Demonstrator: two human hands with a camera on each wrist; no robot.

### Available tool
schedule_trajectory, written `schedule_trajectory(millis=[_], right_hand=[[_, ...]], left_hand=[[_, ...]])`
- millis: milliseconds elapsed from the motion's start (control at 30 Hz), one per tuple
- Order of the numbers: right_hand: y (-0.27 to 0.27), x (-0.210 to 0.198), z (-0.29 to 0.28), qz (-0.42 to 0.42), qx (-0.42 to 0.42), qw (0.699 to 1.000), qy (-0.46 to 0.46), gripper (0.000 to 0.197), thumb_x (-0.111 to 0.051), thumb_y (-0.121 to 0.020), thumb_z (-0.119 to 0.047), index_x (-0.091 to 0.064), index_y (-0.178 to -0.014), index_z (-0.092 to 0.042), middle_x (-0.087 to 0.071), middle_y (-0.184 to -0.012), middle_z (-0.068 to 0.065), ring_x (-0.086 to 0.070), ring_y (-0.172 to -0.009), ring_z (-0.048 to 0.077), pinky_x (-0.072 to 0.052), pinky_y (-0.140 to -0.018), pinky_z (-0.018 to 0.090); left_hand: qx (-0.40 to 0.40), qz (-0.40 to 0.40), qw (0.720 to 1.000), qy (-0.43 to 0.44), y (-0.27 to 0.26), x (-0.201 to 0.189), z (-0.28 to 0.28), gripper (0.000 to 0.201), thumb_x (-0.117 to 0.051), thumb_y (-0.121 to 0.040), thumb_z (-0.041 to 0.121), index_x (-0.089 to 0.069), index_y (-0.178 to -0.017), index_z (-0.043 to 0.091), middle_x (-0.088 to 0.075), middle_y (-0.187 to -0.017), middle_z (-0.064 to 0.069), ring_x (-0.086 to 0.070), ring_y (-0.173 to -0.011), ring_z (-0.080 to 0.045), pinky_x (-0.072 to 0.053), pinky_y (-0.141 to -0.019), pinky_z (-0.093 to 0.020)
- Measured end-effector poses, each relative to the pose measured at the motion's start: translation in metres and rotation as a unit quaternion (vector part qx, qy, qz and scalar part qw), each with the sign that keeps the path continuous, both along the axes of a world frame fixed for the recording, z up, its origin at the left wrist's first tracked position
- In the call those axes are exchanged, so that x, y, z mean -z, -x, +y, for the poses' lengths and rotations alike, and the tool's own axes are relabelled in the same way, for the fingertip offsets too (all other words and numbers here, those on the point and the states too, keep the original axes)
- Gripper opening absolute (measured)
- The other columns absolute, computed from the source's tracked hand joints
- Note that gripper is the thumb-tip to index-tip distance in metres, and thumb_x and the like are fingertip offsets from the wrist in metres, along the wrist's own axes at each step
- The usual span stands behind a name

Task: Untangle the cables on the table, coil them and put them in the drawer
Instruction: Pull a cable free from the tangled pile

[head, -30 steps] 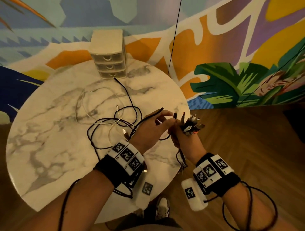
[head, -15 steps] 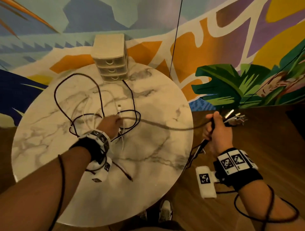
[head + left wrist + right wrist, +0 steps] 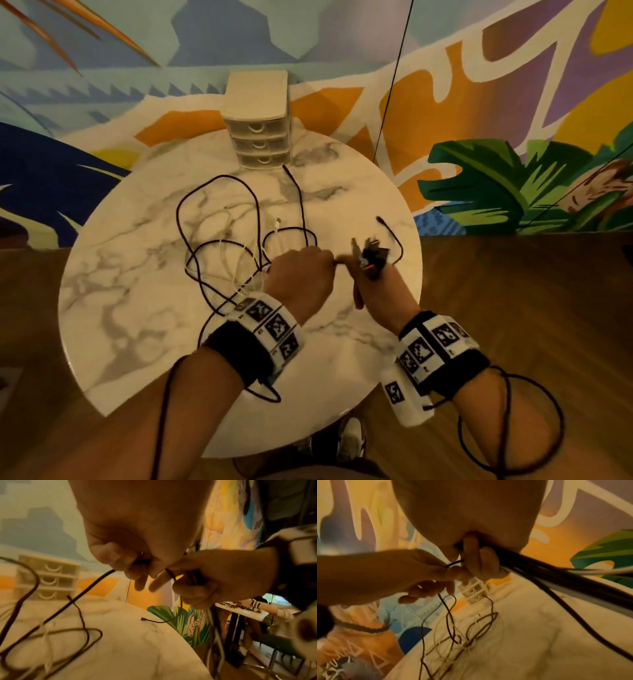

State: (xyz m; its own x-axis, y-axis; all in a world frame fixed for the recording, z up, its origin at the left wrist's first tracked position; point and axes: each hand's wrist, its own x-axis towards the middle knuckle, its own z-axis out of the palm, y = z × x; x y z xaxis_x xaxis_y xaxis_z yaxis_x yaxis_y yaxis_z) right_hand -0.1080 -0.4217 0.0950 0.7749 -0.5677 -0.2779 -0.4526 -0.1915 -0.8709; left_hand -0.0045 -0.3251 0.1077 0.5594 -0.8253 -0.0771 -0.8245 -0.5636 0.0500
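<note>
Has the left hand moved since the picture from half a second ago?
Yes. The left hand was over the cable tangle in front of the drawer unit; now it is farther right, beside the right hand, pinching a black cable.

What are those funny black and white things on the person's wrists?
Each bare forearm wears a wide black wrist strap carrying white blocks printed with black square code patterns: one on the left wrist, one on the right wrist. A small white box with another code mark hangs below the right strap. Thin black wires loop from the straps along both arms. No sleeves show.
</note>
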Motion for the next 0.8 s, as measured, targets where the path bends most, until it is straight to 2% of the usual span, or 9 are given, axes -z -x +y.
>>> schedule_trajectory(millis=[67, 167, 233, 333, 433, 567, 633, 700, 800], right_hand=[[-0.004, 0.009, 0.005, 0.042, 0.003, 0.999, -0.004, 0.033, -0.047, -0.097, -0.029, -0.060, -0.068, -0.021, -0.051, -0.052, -0.003, -0.047, -0.051, 0.013, -0.038, -0.059, 0.028], [0.000, 0.012, 0.001, 0.041, 0.069, 0.996, -0.039, 0.034, -0.052, -0.095, -0.030, -0.050, -0.063, -0.019, -0.048, -0.056, -0.001, -0.041, -0.053, 0.016, -0.033, -0.057, 0.030], [0.004, 0.008, -0.004, -0.001, 0.105, 0.992, -0.075, 0.039, -0.053, -0.095, -0.027, -0.043, -0.059, -0.018, -0.041, -0.052, 0.000, -0.035, -0.050, 0.017, -0.028, -0.055, 0.032], [0.009, -0.001, -0.013, -0.014, 0.136, 0.990, -0.041, 0.041, -0.052, -0.095, -0.026, -0.040, -0.056, -0.017, -0.040, -0.051, 0.000, -0.036, -0.048, 0.015, -0.029, -0.052, 0.030], [0.016, -0.002, -0.021, -0.040, 0.211, 0.975, -0.051, 0.041, -0.048, -0.096, -0.025, -0.035, -0.059, -0.014, -0.038, -0.053, 0.004, -0.034, -0.044, 0.013, -0.028, -0.047, 0.026], [0.024, 0.005, -0.037, -0.088, 0.272, 0.953, -0.099, 0.041, -0.048, -0.095, -0.025, -0.034, -0.058, -0.020, -0.034, -0.048, -0.002, -0.028, -0.037, 0.009, -0.022, -0.042, 0.023], [0.026, 0.010, -0.041, -0.074, 0.266, 0.955, -0.110, 0.041, -0.048, -0.096, -0.028, -0.040, -0.057, -0.019, -0.035, -0.042, -0.007, -0.029, -0.037, 0.011, -0.021, -0.041, 0.023], [0.028, 0.013, -0.042, -0.060, 0.250, 0.962, -0.091, 0.040, -0.044, -0.098, -0.032, -0.056, -0.065, -0.015, -0.037, -0.039, -0.006, -0.031, -0.035, 0.010, -0.024, -0.040, 0.023], [0.028, 0.011, -0.038, -0.072, 0.242, 0.967, -0.042, 0.036, -0.039, -0.100, -0.037, -0.069, -0.098, -0.019, -0.041, -0.041, -0.004, -0.037, -0.037, 0.007, -0.029, -0.047, 0.027]], left_hand=[[-0.012, 0.092, 0.995, 0.038, 0.004, 0.016, 0.010, 0.027, -0.039, -0.097, 0.030, -0.060, -0.095, 0.014, -0.058, -0.095, -0.005, -0.059, -0.085, -0.027, -0.046, -0.066, -0.037], [-0.126, 0.295, 0.945, 0.068, -0.012, 0.065, 0.040, 0.021, -0.050, -0.095, 0.023, -0.062, -0.101, 0.006, -0.059, -0.102, -0.013, -0.058, -0.094, -0.030, -0.047, -0.080, -0.038], [-0.204, 0.336, 0.917, 0.060, -0.035, 0.087, 0.061, 0.025, -0.055, -0.092, 0.022, -0.062, -0.111, 0.008, -0.061, -0.112, -0.014, -0.058, -0.102, -0.030, -0.047, -0.088, -0.035], [-0.225, 0.314, 0.915, 0.113, -0.076, 0.080, 0.065, 0.017, -0.053, -0.093, 0.019, -0.065, -0.099, 0.007, -0.063, -0.103, -0.014, -0.059, -0.095, -0.030, -0.044, -0.078, -0.031], [-0.254, 0.301, 0.882, 0.260, -0.103, 0.059, 0.059, 0.016, -0.047, -0.093, 0.012, -0.061, -0.087, 0.007, -0.062, -0.092, -0.018, -0.063, -0.080, -0.032, -0.052, -0.071, -0.039], [-0.230, 0.345, 0.905, 0.099, -0.100, 0.071, 0.076, 0.022, -0.051, -0.094, 0.022, -0.065, -0.089, 0.005, -0.060, -0.076, -0.010, -0.062, -0.076, -0.035, -0.046, -0.060, -0.031], [-0.208, 0.324, 0.915, 0.125, -0.099, 0.062, 0.073, 0.025, -0.048, -0.096, 0.023, -0.063, -0.084, 0.006, -0.059, -0.074, -0.010, -0.060, -0.072, -0.032, -0.041, -0.055, -0.030], [-0.186, 0.290, 0.921, 0.184, -0.102, 0.046, 0.065, 0.028, -0.047, -0.097, 0.026, -0.064, -0.085, 0.007, -0.064, -0.079, -0.012, -0.061, -0.076, -0.033, -0.047, -0.062, -0.036], [-0.124, 0.176, 0.960, 0.181, -0.101, 0.023, 0.059, 0.033, -0.041, -0.098, 0.032, -0.064, -0.089, 0.010, -0.067, -0.084, -0.010, -0.060, -0.079, -0.030, -0.049, -0.071, -0.042]])
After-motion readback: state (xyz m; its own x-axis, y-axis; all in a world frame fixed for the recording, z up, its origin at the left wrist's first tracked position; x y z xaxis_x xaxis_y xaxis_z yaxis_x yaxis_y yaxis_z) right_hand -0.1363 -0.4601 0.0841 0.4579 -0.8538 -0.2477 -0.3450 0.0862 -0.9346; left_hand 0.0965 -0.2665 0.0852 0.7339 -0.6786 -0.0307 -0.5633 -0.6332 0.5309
